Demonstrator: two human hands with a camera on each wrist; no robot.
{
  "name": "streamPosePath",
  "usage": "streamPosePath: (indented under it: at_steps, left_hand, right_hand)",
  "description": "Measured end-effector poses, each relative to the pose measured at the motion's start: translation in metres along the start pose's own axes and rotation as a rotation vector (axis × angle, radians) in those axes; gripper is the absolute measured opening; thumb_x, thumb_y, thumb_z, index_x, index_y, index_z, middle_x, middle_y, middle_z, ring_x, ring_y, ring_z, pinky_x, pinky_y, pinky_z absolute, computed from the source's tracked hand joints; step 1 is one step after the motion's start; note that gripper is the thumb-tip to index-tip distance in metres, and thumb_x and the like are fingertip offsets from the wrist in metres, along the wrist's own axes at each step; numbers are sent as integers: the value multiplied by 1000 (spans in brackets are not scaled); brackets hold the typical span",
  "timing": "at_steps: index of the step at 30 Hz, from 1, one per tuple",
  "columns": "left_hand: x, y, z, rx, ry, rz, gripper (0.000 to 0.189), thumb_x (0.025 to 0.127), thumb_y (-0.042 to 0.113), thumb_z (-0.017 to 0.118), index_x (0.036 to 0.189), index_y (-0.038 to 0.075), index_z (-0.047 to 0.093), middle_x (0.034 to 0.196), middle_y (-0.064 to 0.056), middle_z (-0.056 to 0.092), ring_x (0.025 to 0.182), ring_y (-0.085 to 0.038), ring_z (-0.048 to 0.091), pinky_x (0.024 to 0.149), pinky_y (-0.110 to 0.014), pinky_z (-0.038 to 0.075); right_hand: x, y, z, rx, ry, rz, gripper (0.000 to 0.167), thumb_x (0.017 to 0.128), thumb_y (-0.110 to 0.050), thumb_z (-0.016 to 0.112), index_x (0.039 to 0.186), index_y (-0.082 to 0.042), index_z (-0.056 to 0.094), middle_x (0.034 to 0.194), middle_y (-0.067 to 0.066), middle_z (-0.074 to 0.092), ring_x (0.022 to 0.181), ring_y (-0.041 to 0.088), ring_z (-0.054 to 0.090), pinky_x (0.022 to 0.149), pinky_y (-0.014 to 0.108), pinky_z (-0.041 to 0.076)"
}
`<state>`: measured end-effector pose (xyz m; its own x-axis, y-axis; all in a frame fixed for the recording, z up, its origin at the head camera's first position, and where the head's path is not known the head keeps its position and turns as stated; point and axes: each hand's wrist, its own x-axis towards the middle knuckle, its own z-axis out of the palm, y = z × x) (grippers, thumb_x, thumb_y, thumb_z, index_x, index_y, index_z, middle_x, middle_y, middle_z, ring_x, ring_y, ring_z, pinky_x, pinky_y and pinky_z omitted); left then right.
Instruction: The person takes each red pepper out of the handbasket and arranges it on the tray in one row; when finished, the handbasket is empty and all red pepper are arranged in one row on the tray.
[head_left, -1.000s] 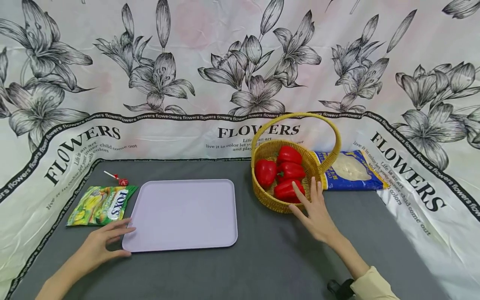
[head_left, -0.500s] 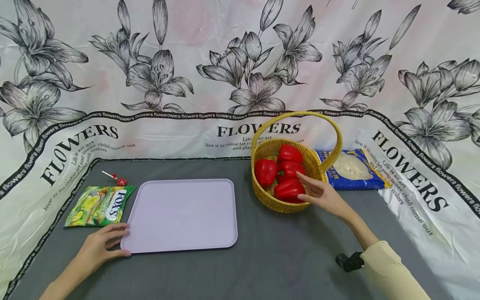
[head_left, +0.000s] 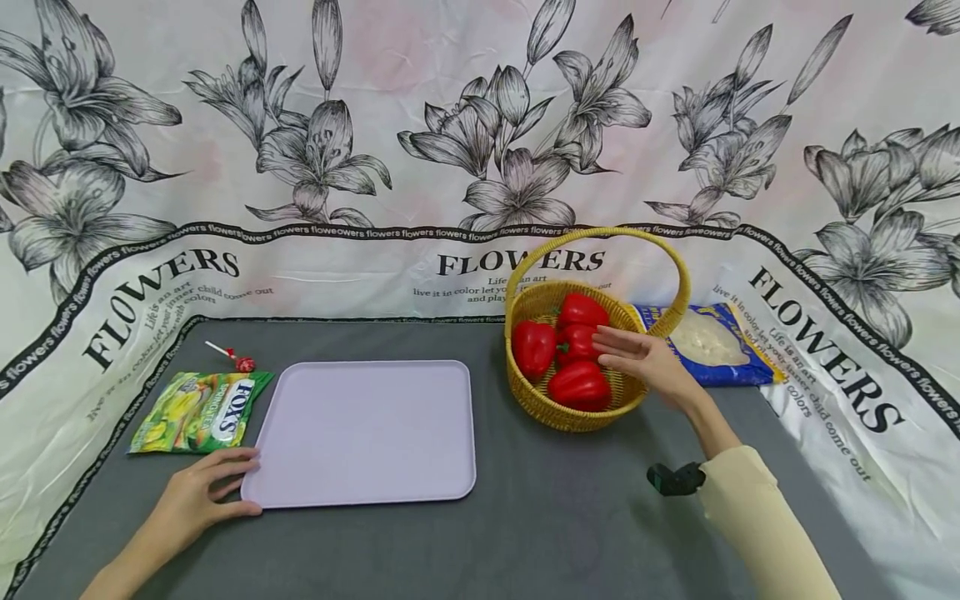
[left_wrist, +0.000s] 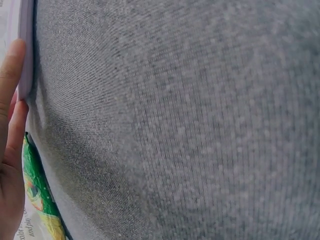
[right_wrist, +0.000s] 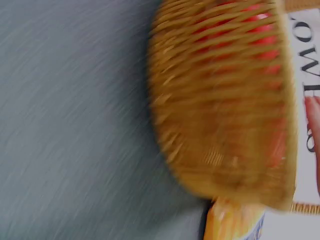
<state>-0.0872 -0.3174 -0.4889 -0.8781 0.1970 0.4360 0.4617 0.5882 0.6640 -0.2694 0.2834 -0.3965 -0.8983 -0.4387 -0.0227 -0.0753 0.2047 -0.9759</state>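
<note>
A yellow woven basket (head_left: 542,407) with a tall arched handle holds several red bell peppers (head_left: 579,386). Over the basket's right rim hovers my right hand (head_left: 654,367), its fingers extended toward the peppers and holding nothing. It partly covers the middle pepper. The right wrist view has the basket's side (right_wrist: 215,110), blurred, with one finger at the right edge. At the lower left corner of a pale lilac tray (head_left: 367,433), my left hand (head_left: 191,500) rests with loosely bent fingers against the edge. In the left wrist view, fingertips touch the tray's side (left_wrist: 27,55).
A green and yellow Fox's candy bag (head_left: 201,410) lies left of the tray, with a red lollipop (head_left: 243,363) behind it. Behind the basket, to the right, is a blue and yellow packet (head_left: 712,342). A flower-printed white cloth (head_left: 360,279) hangs at the back of the grey table.
My right hand moved from the basket's front to its right side, then slightly up, with the forearm swinging right. The peppers stay in place. My left hand shifted slightly left at the tray edge.
</note>
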Motion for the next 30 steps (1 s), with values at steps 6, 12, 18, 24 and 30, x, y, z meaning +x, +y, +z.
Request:
streamPosePath:
  at_steps: [6,12,18,24,30]
  left_hand:
    - [0,0,0,-21,7,-2,54,46,-4,89,95,-11,69,113,6,61,106,16,49,74,-10,50]
    - [0,-1,0,-1,7,-16,54,47,-2,90,97,-10,69,113,0,62,106,16,48,74,-10,50]
    - [-1,-3,0,-18,15,-16,54,47,-3,89,96,-11,68,113,2,62,107,16,48,74,-9,50]
    - [-2,-3,4,-51,7,-10,54,48,-4,89,97,-12,68,115,4,62,108,14,48,75,-10,50]
    - [-1,-5,1,4,2,-44,55,48,-1,90,98,-9,69,111,-14,62,107,16,48,75,-10,50]
  right_hand:
    - [34,-5,15,46,-39,129,60,97,-15,58,146,4,30,149,24,32,122,15,54,100,34,42]
    - [53,-15,30,54,-4,207,60,97,-15,58,145,7,30,151,22,30,131,30,42,104,41,37]
    - [65,-29,44,-68,-12,273,56,101,-15,51,143,13,27,149,29,28,134,38,36,106,47,34]
    - [78,-28,64,-195,55,346,54,100,-20,52,138,15,35,124,27,46,110,32,48,99,38,44]
    - [86,-24,73,-199,160,387,55,97,-20,58,136,10,34,91,7,42,80,17,39,71,26,38]
